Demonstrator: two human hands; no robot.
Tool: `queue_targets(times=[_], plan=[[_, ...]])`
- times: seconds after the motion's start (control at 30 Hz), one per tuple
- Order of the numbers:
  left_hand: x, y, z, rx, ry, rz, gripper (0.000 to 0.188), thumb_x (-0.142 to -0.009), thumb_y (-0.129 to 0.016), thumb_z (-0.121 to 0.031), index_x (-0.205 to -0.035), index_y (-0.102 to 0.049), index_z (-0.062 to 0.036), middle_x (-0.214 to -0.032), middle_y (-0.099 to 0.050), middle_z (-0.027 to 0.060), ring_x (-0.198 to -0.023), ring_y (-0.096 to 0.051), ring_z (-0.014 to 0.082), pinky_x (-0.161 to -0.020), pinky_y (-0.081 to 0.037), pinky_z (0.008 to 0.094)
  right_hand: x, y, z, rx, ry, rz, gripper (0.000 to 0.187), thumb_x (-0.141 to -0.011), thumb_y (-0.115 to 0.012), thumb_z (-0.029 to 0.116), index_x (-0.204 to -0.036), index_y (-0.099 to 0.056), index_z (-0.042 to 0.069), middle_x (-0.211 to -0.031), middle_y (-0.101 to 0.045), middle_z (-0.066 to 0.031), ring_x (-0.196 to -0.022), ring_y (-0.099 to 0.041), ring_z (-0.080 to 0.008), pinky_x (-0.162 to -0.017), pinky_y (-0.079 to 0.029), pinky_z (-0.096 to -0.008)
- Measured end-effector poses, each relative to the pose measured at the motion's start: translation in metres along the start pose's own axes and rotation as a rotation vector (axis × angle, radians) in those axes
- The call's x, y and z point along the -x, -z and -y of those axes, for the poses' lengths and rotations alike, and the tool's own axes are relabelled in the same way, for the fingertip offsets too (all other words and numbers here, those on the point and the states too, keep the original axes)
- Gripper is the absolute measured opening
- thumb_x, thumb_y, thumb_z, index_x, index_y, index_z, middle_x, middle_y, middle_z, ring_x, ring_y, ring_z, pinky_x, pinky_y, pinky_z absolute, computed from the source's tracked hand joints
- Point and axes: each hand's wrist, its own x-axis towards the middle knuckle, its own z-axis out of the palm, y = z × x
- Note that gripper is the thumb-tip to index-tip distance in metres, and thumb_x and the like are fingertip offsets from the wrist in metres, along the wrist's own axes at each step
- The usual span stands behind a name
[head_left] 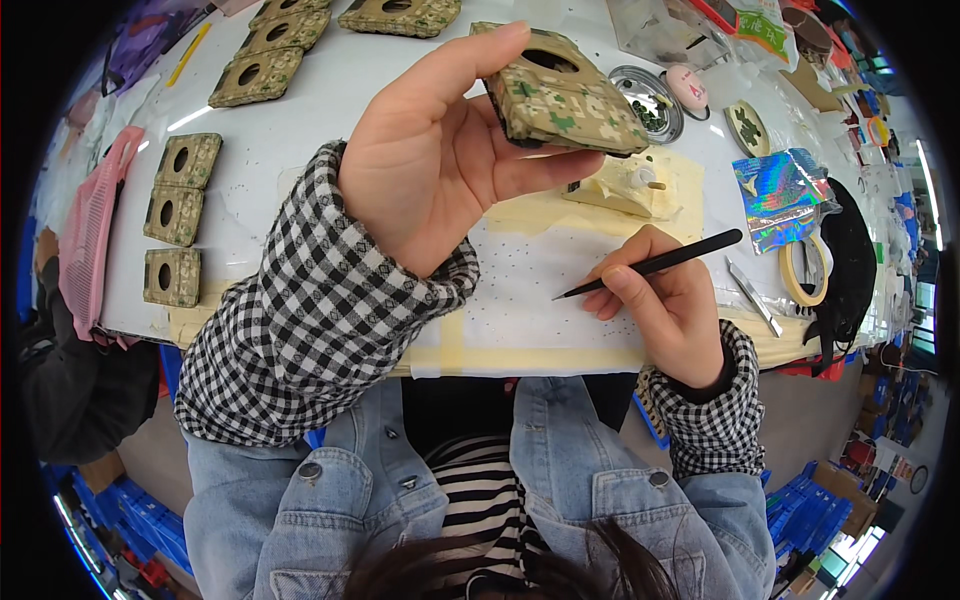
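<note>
My left hand (430, 150) is raised over the table, its thumb and fingers gripping a camouflage model vehicle hull (575, 95) that has a round hole in its top. Lower and to the right, my right hand (660, 305) pinches black pointed tweezers (690, 250). Their tip is directed left, over a white sheet (500, 310) sprinkled with tiny dark specks. Whether the tip holds a speck is too small to tell. Behind the sheet sits a yellowish block (625, 195) with a small white piece on top. A round metal dish (672, 133) beyond it contains small green parts.
More camouflage hulls (180, 187) stand at the left and far left. On the right lie silver tweezers (752, 297), a tape roll (818, 270), a shiny foil pouch (780, 195) and a camouflage oval piece (746, 130). A pink mesh basket (95, 235) borders the left edge.
</note>
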Motion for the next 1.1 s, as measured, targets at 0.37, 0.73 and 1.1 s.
queue_targets(times=[0.37,0.73,1.1], plan=[[-0.001,-0.005,0.0,-0.044,0.06,-0.186,0.035,-0.094,-0.045,-0.027,-0.112,-0.05,0.0022,-0.108,-0.059,0.0176,-0.101,-0.061,0.0279,-0.086,-0.053,0.0414,0.001,0.001,0.002,-0.022,0.003,-0.045,0.015,-0.092,-0.053,0.011,-0.089,-0.053,-0.004,-0.077,-0.061,-0.0086,-0.071,-0.061,-0.0114,-0.063,-0.05,-0.0222],[-0.001,-0.018,0.001,-0.306,0.079,-0.245,0.049,-0.098,-0.031,-0.033,-0.127,-0.04,0.005,-0.126,-0.047,0.0289,-0.11,-0.056,0.0333,-0.087,-0.054,0.0342,-0.008,0.019,0.081,0.12,0.57,-0.218,0.02,-0.095,-0.045,0.015,-0.09,-0.049,-0.003,-0.081,-0.061,-0.0162,-0.064,-0.062,-0.0153,-0.058,-0.05,-0.0235],[0.001,-0.023,0.002,-0.257,0.13,-0.286,0.042,-0.097,-0.037,-0.032,-0.122,-0.046,-0.0002,-0.11,-0.061,0.0147,-0.097,-0.063,0.0239,-0.077,-0.058,0.0332,-0.045,0.01,0.09,0.483,0.761,-0.068,0.016,-0.093,-0.049,0.009,-0.093,-0.052,-0.007,-0.09,-0.061,-0.016,-0.08,-0.065,-0.0205,-0.073,-0.053,-0.0269]])
